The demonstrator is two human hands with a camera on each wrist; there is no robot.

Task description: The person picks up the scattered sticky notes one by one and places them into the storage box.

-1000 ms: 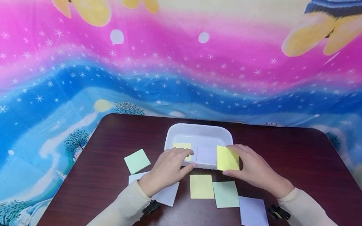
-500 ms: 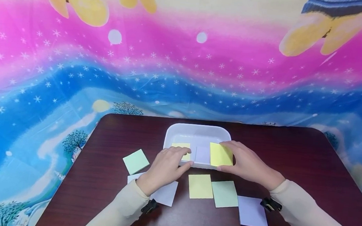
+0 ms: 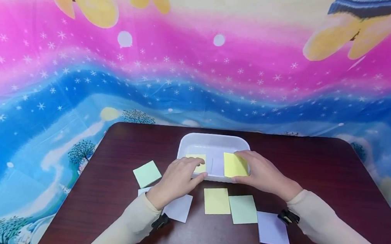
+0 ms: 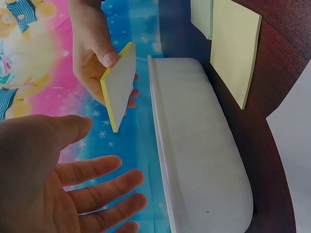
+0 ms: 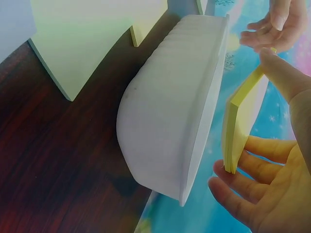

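Note:
My right hand (image 3: 267,176) pinches a bright yellow sticky note pad (image 3: 235,165) by its edges, thumb on one side and fingers on the other. In the right wrist view the pad (image 5: 243,116) stands above the rim of a white plastic tray (image 5: 165,107). My left hand (image 3: 176,178) hovers at the tray's front left, fingers spread and relaxed; in the left wrist view its palm (image 4: 43,179) holds nothing. Inside the tray (image 3: 215,140) lie a pale yellow pad (image 3: 197,158) on the left and a lilac pad (image 3: 217,166) in the middle, both partly hidden.
On the dark wooden table (image 3: 137,144), in front of the tray, lie a pale yellow pad (image 3: 217,201), a green pad (image 3: 243,210) and a lilac pad (image 3: 273,229). A light green pad (image 3: 147,174) and whitish paper squares (image 3: 179,209) lie left, the latter partly under my left arm.
My right hand has moved left with the yellow sticky note pad, farther over the tray's right part. My left hand has stayed nearly still.

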